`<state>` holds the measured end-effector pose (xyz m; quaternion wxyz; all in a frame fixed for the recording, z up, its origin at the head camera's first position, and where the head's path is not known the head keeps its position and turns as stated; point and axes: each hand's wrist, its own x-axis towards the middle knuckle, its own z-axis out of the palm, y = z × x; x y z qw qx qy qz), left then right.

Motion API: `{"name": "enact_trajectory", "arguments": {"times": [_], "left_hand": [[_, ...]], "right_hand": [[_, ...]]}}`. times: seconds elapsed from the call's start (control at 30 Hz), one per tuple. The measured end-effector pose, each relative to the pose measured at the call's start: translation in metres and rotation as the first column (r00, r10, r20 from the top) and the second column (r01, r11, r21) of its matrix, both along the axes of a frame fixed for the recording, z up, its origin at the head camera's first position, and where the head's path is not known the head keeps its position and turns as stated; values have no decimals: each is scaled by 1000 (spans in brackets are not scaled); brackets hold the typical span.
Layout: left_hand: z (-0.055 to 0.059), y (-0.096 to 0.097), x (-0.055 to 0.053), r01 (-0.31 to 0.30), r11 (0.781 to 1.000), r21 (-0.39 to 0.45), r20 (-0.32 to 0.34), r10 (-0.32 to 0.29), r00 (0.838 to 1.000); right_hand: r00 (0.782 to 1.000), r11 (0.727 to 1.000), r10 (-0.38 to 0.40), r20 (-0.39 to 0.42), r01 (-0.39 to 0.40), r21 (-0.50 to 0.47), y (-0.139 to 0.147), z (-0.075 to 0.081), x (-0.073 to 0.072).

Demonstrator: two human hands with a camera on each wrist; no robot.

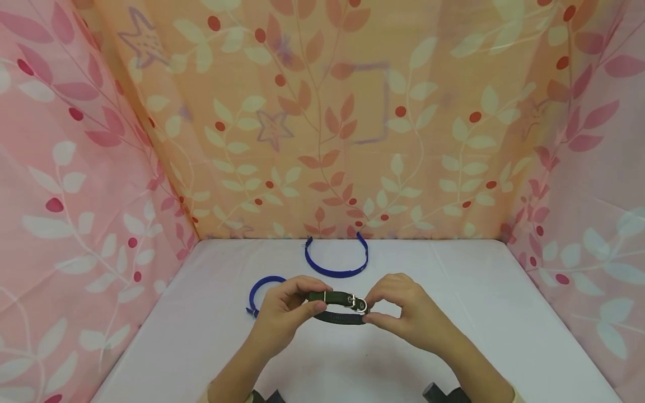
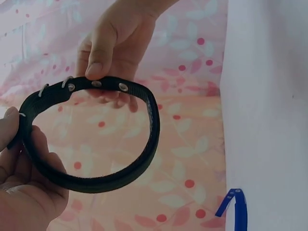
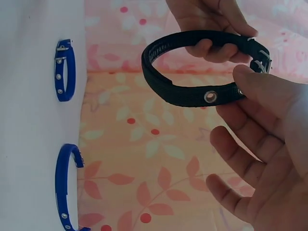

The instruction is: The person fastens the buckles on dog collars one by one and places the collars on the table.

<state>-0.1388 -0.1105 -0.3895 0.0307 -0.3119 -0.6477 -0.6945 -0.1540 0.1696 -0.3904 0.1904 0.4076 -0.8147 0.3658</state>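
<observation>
A dark green collar is held up above the table, bent into a loop with its silver buckle and D-ring toward the right. My left hand pinches its left side between thumb and fingers. At the right side, my right hand grips the strap between thumb and fingertips beside the buckle. Metal-rimmed holes show along the collar in the right wrist view, with the right thumb over part of the strap. The left wrist view shows the collar as a full ring between both hands.
A blue collar lies spread in a U at the table's back edge. Another blue collar, closed in a loop, sits behind my left hand, which partly hides it. Flowered cloth walls the white table at back and sides.
</observation>
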Motion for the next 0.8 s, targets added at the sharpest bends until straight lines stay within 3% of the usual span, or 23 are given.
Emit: {"name": "enact_trajectory", "arguments": {"times": [0.2, 0.4, 0.6, 0.8], "left_hand": [[4, -5, -4, -24, 999, -37, -2, 24, 1000], [2, -6, -5, -42, 997, -69, -50, 39, 998], [-1, -4, -5, -2, 999, -37, -89, -1, 996], [-3, -1, -7, 24, 1000, 2, -127, -24, 992]], "right_hand": [[983, 999, 7, -184, -15, -40, 4, 3, -6], [960, 998, 22, -278, -38, -53, 6, 6, -9], [905, 988, 83, -418, -131, -88, 4, 9, -12], [859, 981, 69, -507, -150, -121, 3, 12, -11]]}}
